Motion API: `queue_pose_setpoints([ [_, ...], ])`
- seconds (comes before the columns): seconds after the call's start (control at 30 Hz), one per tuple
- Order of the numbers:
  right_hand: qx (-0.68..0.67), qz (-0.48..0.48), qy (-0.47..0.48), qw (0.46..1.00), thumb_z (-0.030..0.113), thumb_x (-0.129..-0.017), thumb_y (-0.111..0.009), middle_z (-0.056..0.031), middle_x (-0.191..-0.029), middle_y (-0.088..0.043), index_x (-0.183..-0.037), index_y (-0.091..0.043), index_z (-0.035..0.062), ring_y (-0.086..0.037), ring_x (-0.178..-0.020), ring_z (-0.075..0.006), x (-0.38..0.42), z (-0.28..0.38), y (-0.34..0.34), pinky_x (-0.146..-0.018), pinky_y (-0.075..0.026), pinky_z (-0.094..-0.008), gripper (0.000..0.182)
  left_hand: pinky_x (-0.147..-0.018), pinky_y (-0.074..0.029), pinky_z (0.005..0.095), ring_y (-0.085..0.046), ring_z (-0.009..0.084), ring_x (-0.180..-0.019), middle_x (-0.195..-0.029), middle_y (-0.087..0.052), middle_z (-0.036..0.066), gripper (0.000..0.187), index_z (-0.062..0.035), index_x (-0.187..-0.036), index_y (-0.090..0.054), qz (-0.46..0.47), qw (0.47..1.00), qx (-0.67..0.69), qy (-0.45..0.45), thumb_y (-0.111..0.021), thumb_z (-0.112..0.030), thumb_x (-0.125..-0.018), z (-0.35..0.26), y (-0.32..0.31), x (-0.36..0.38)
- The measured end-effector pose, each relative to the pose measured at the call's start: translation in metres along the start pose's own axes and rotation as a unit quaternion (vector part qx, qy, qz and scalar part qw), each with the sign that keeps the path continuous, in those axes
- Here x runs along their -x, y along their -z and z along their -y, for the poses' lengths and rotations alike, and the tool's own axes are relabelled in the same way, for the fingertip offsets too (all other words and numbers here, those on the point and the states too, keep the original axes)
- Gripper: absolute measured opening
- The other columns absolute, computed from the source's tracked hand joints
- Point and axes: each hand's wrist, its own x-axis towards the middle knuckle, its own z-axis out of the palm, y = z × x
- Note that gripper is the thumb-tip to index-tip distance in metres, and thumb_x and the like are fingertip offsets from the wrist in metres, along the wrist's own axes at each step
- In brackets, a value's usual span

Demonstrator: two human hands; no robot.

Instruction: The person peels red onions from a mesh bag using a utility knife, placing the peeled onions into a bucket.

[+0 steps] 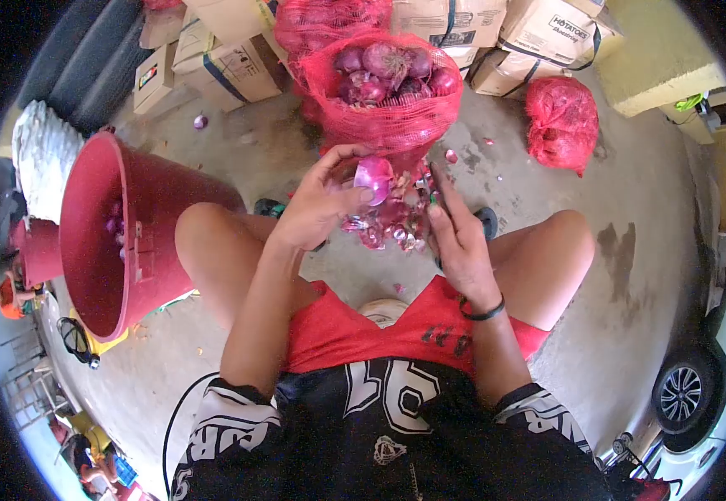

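My left hand (pixel 321 204) is closed around a red onion (pixel 373 178), its glossy purple side turned up between thumb and fingers. To the right, my right hand (pixel 466 242) is apart from the onion, with thumb and index finger pinched on what looks like a small knife (pixel 434 199); only a bit of green shows clearly and the blade cannot be made out. Below both hands, onion skins (pixel 388 230) lie scattered on the floor. Just beyond them stands a red mesh sack (pixel 380 125), open at the top, with several red onions (pixel 384 63) in it.
A large dark-red tub (pixel 167 192) leans open at my left, with some onions (pixel 115 225) inside. Cardboard boxes (pixel 233 71) and another mesh sack (pixel 562 121) stand beyond. One loose onion (pixel 201 122) lies on the floor. A car wheel (pixel 682 394) is at the far right.
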Motion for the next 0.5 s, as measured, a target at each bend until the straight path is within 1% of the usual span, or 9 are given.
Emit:
queue_pose_setpoints([
  [0.03,0.0,0.009,0.01,1.0,0.013,-0.096,-0.051,-0.0275,-0.127,-0.055,-0.145,-0.033,0.0018,-0.056,-0.12,-0.0323,0.003,0.009,-0.003,-0.099,-0.042,-0.0364,0.054,-0.093,-0.051,0.038,-0.061,0.022,-0.106,-0.121,-0.058,0.011,0.058,-0.0017,-0.13,-0.044,-0.007,1.0,-0.015,-0.018,-0.071,-0.001,-0.079,0.005,0.001,-0.002],
  [0.07,0.021,0.009,0.046,0.999,0.012,-0.095,-0.052,-0.0273,-0.127,-0.055,-0.146,-0.033,0.0018,-0.056,-0.119,-0.0344,0.004,0.011,-0.007,-0.099,-0.043,-0.0372,0.056,-0.092,-0.053,0.0396,-0.062,0.0234,-0.105,-0.121,-0.059,0.012,0.057,-0.0017,-0.131,-0.043,-0.012,0.999,-0.028,-0.038,-0.071,-0.004,-0.081,0.009,0.001,-0.004],
  [0.1,0.041,0.007,0.083,0.996,0.012,-0.093,-0.053,-0.0271,-0.127,-0.055,-0.146,-0.032,0.0018,-0.056,-0.119,-0.0366,0.005,0.014,-0.011,-0.099,-0.043,-0.038,0.057,-0.093,-0.052,0.0395,-0.062,0.0229,-0.105,-0.121,-0.059,0.012,0.057,-0.0018,-0.131,-0.043,-0.015,0.999,-0.026,-0.022,-0.071,-0.004,-0.081,0.009,0.0,-0.004],
  [0.2,0.062,0.034,0.059,0.996,0.009,-0.092,-0.054,-0.0253,-0.127,-0.056,-0.145,-0.033,0.0015,-0.057,-0.115,-0.0384,0.006,0.019,-0.015,-0.097,-0.044,-0.0391,0.057,-0.093,-0.052,0.039,-0.061,0.0217,-0.107,-0.12,-0.059,0.01,0.057,-0.0023,-0.131,-0.044,-0.02,1.0,-0.013,0.016,-0.072,-0.006,-0.081,0.006,-0.002,-0.003],
  [0.3,0.086,0.011,0.121,0.989,0.008,-0.092,-0.053,-0.0236,-0.125,-0.057,-0.143,-0.038,0.0019,-0.057,-0.112,-0.0401,0.002,0.012,-0.017,-0.096,-0.046,-0.0386,0.053,-0.092,-0.052,0.0378,-0.061,0.0208,-0.106,-0.118,-0.059,0.01,0.056,-0.0037,-0.131,-0.046,-0.015,0.999,-0.002,0.031,-0.073,-0.008,-0.082,0.004,-0.001,-0.001],
  [0.4,0.097,0.03,0.126,0.987,0.008,-0.094,-0.051,-0.0219,-0.126,-0.057,-0.14,-0.042,0.0021,-0.058,-0.113,-0.0365,-0.001,0.01,-0.016,-0.096,-0.046,-0.0366,0.048,-0.091,-0.052,0.0368,-0.061,0.0206,-0.106,-0.118,-0.059,0.01,0.054,-0.0049,-0.13,-0.048,-0.001,0.999,-0.018,0.028,-0.073,-0.008,-0.081,0.005,-0.002,-0.002],
  [0.5,0.015,0.012,0.036,0.999,0.011,-0.097,-0.049,-0.0196,-0.119,-0.061,-0.139,-0.044,0.0022,-0.062,-0.105,-0.0293,0.002,0.012,-0.018,-0.091,-0.047,-0.0358,0.044,-0.092,-0.051,0.0355,-0.06,0.0197,-0.106,-0.118,-0.059,0.009,0.052,-0.0045,-0.127,-0.05,0.008,1.0,-0.013,0.022,-0.073,-0.005,-0.08,0.004,-0.004,-0.001],
])
